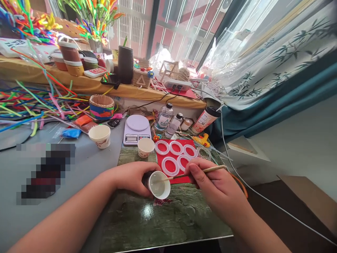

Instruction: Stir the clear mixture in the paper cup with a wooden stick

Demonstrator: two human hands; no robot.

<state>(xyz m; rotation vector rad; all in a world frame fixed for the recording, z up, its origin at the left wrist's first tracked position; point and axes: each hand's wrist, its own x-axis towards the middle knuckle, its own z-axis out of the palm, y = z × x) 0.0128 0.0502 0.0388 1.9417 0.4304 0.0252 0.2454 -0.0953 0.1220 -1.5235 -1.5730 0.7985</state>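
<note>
My left hand [137, 178] is wrapped round a paper cup [167, 191], which tilts toward me and holds a clear liquid. Between the fingers of my right hand [210, 184] is a thin wooden stick [214, 169]; its far end reaches into the liquid. Just beyond the hands, several white ring-shaped moulds [170, 166] lie on a red sheet [181, 180]. My right hand partly covers one of them. A second paper cup [145, 147] stands in front of a lilac kitchen scale [137, 130].
Two clear bottles [173, 125], a small jar [186, 124] and a tilted lidded cup [206, 119] stand behind the moulds. A yellow glue gun [201, 140] and a wire coil [204, 153] lie right. Another paper cup [100, 137] is left. A white cable [252, 182] hangs right.
</note>
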